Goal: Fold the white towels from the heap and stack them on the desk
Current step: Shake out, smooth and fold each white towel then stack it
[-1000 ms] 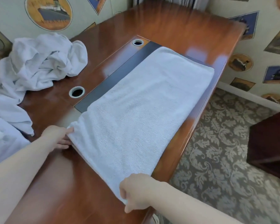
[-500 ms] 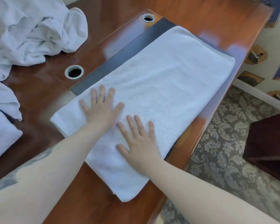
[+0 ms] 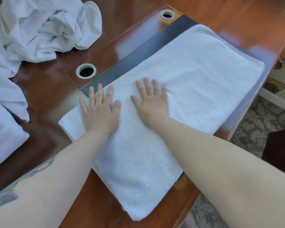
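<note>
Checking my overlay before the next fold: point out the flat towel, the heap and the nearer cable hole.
flat towel [image 3: 196, 76]: head view, bare middle beyond the fingers.
heap [image 3: 44, 28]: head view, crumpled centre.
nearer cable hole [image 3: 86, 71]: head view, dark opening inside its ring.

View: I have one wide-angle head camera, worn on the person.
Facing: it looks forward and steeply down onto the tabletop [image 3: 53, 89].
Nearness: I sit close; both forearms enter from the bottom edge and fill the lower third.
Centre: the folded towel [image 3: 179, 99] lies mid-frame, running diagonally.
Edges: the heap [image 3: 44, 28] sits at upper left; carpet [image 3: 257, 125] shows at right past the tabletop's edge.
Distortion: straight edges bow slightly toward the corners.
Overlap: no second view shares this scene.
</note>
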Motion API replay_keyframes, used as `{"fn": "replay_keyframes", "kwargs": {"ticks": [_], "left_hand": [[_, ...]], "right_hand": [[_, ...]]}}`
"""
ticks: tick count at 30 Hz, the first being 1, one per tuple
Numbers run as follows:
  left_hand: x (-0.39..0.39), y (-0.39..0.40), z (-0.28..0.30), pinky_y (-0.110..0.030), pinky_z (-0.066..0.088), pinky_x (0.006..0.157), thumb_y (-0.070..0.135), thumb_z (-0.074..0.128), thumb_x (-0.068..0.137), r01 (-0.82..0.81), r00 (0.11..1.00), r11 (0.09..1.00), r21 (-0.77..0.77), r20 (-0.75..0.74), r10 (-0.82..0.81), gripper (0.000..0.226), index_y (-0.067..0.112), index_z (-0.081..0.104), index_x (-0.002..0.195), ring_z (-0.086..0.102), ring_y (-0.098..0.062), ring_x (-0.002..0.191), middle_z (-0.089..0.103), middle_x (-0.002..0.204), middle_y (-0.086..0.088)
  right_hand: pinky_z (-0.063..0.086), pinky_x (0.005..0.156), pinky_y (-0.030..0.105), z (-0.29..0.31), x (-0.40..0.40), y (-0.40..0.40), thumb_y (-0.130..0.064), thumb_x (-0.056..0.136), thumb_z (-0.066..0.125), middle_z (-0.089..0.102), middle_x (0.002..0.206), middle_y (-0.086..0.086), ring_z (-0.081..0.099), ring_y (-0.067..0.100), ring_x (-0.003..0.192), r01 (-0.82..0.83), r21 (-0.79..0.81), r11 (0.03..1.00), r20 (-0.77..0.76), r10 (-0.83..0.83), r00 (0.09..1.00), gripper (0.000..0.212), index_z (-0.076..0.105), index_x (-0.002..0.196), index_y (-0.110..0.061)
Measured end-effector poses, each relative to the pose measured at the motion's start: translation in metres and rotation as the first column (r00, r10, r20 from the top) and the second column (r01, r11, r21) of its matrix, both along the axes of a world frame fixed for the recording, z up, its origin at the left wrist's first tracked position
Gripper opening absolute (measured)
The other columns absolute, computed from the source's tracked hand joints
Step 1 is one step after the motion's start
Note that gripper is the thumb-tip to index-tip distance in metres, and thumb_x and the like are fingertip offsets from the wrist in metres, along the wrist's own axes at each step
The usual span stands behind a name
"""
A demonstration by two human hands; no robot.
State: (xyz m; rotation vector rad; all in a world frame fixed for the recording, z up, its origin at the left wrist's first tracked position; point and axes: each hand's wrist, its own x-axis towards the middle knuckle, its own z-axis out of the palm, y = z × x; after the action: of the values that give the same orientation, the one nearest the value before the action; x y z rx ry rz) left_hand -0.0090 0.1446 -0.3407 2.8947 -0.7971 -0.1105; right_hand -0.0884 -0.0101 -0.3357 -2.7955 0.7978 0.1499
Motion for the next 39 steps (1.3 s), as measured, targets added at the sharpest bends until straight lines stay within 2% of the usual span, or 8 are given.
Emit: {"fn": "replay_keyframes", "kwargs": {"ticks": [5, 7, 10, 15, 18, 22, 31, 39], "left_hand": [[0.003, 0.000, 0.000, -0.050, -0.009, 0.117, 0.058, 0.012, 0.098, -0.004, 1.000, 1.000, 0.006, -0.007, 0.004, 0.059, 0.041, 0.003, 0.153, -0.010, -0.018, 0.150, -0.002, 0.164, 0.005], [0.005, 0.001, -0.002, -0.051, -0.008, 0.117, 0.059, 0.010, 0.097, -0.027, 1.000, 1.000, 0.014, -0.014, 0.027, 0.059, 0.043, 0.001, 0.153, -0.011, -0.017, 0.150, -0.003, 0.164, 0.007], [0.009, 0.001, -0.003, -0.052, -0.005, 0.117, 0.060, 0.009, 0.097, -0.022, 1.000, 1.000, 0.023, -0.017, 0.022, 0.059, 0.044, 0.000, 0.152, -0.010, -0.017, 0.150, -0.002, 0.164, 0.007], [0.002, -0.004, 0.007, -0.051, -0.011, 0.115, 0.053, 0.012, 0.099, -0.044, 0.998, 0.996, 0.083, -0.039, 0.048, 0.059, 0.036, 0.002, 0.155, -0.011, -0.018, 0.150, -0.006, 0.164, 0.003], [-0.031, -0.047, 0.018, -0.044, -0.014, 0.116, 0.036, 0.024, 0.101, 0.004, 0.998, 1.000, 0.005, -0.062, -0.003, 0.058, 0.027, 0.010, 0.156, -0.010, -0.015, 0.150, -0.006, 0.164, 0.004], [-0.087, -0.129, 0.019, -0.040, -0.009, 0.119, 0.038, 0.023, 0.102, 0.192, 0.966, 0.979, -0.062, -0.163, -0.200, 0.059, 0.028, 0.000, 0.156, -0.014, -0.012, 0.149, -0.011, 0.163, 0.007], [-0.055, -0.264, 0.006, -0.040, -0.013, 0.118, 0.048, 0.015, 0.100, 0.348, 0.934, 0.937, 0.020, -0.098, -0.344, 0.060, 0.034, -0.009, 0.154, -0.017, -0.009, 0.148, -0.014, 0.161, 0.013], [-0.002, -0.422, 0.008, -0.046, -0.009, 0.119, 0.057, 0.013, 0.095, 0.532, 0.845, 0.845, 0.063, -0.116, -0.523, 0.063, 0.041, -0.008, 0.152, -0.015, -0.011, 0.148, -0.014, 0.162, 0.013]], "right_hand": [[-0.011, 0.118, 0.053, 0.014, -0.042, -0.090, -0.056, 0.100, 0.015, -0.013, 0.164, 0.002, -0.016, 0.026, 0.149, 0.506, -0.067, 0.860, -0.135, -0.510, 0.850, 0.066, -0.004, 0.157, -0.028], [-0.013, 0.118, 0.054, 0.017, -0.056, -0.067, -0.052, 0.101, 0.018, -0.011, 0.164, 0.001, -0.014, 0.027, 0.150, 0.409, -0.102, 0.907, -0.033, -0.414, 0.910, 0.064, 0.000, 0.157, -0.027], [-0.020, 0.115, 0.048, 0.011, -0.095, 0.004, -0.058, 0.098, 0.009, -0.017, 0.160, -0.011, -0.020, 0.021, 0.149, 0.039, -0.025, 0.999, 0.046, -0.038, 0.998, 0.062, -0.008, 0.154, -0.038], [-0.016, 0.118, 0.047, 0.016, -0.153, -0.035, -0.062, 0.097, 0.006, -0.024, 0.161, 0.003, -0.027, 0.023, 0.146, 0.395, -0.061, 0.916, -0.147, -0.400, 0.905, 0.068, -0.017, 0.154, -0.032], [-0.020, 0.117, 0.042, 0.021, -0.139, -0.037, -0.050, 0.103, 0.013, -0.021, 0.161, 0.000, -0.023, 0.022, 0.148, 0.239, -0.010, 0.971, -0.067, -0.239, 0.969, 0.062, -0.009, 0.156, -0.027], [-0.022, 0.115, 0.036, 0.016, -0.124, -0.050, -0.040, 0.105, 0.020, -0.023, 0.157, -0.011, -0.022, 0.013, 0.148, -0.034, 0.100, 0.994, 0.019, 0.032, 0.999, 0.057, -0.003, 0.156, -0.032], [-0.013, 0.120, 0.044, 0.008, -0.134, -0.241, -0.063, 0.095, 0.006, -0.019, 0.162, -0.009, -0.024, 0.015, 0.147, 0.211, -0.011, 0.977, -0.011, -0.211, 0.977, 0.066, -0.013, 0.153, -0.039], [-0.021, 0.111, 0.055, 0.001, -0.128, -0.354, -0.073, 0.091, 0.016, -0.018, 0.163, -0.002, -0.024, 0.021, 0.147, 0.357, -0.009, 0.934, 0.019, -0.357, 0.934, 0.072, -0.008, 0.152, -0.045]]}}
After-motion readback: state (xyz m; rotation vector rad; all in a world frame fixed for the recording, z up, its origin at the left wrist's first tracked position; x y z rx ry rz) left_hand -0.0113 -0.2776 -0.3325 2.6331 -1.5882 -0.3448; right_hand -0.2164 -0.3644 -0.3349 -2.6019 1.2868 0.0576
